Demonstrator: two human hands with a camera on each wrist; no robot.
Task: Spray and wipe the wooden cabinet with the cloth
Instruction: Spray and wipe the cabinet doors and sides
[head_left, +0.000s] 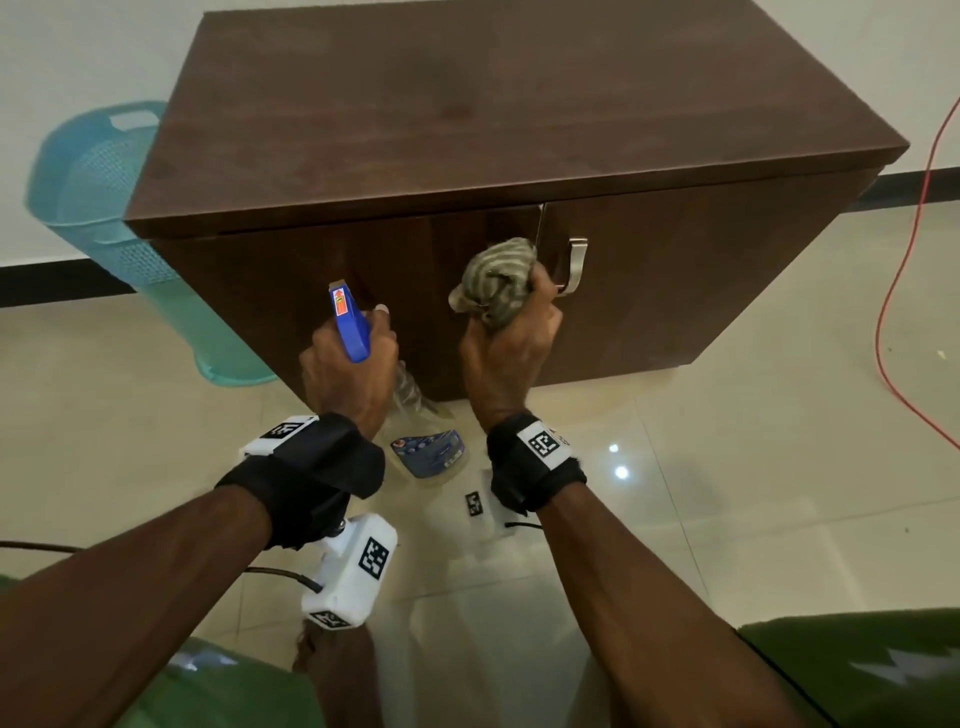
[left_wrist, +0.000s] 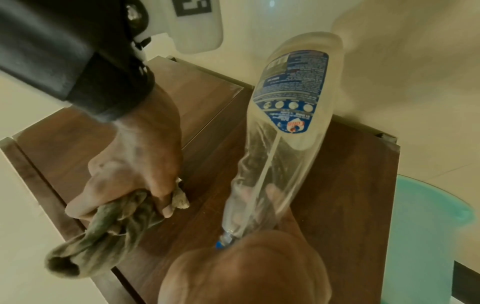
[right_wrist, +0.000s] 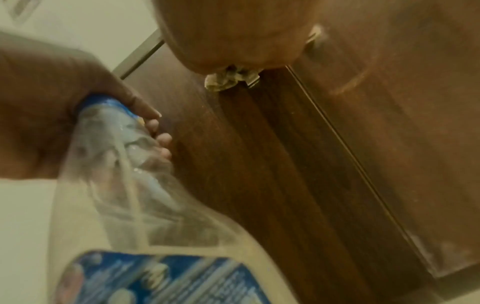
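Note:
A dark wooden cabinet (head_left: 467, 119) with two doors stands on the tiled floor; its left door front (left_wrist: 324, 185) fills the wrist views. My left hand (head_left: 350, 374) grips a clear spray bottle (left_wrist: 285, 115) by its neck, the blue spray head (head_left: 349, 325) pointing at the left door. My right hand (head_left: 511, 348) holds a bunched greenish-grey cloth (head_left: 496, 283) close to the left door, beside the metal handle (head_left: 574, 265). In the right wrist view the bottle (right_wrist: 135, 197) is close and only a scrap of cloth (right_wrist: 228, 79) shows under my palm.
A teal plastic laundry basket (head_left: 98, 187) stands left of the cabinet by the white wall. A red cable (head_left: 904, 270) runs across the glossy tiles at right. My knees in green fabric (head_left: 857, 670) are at the bottom edge.

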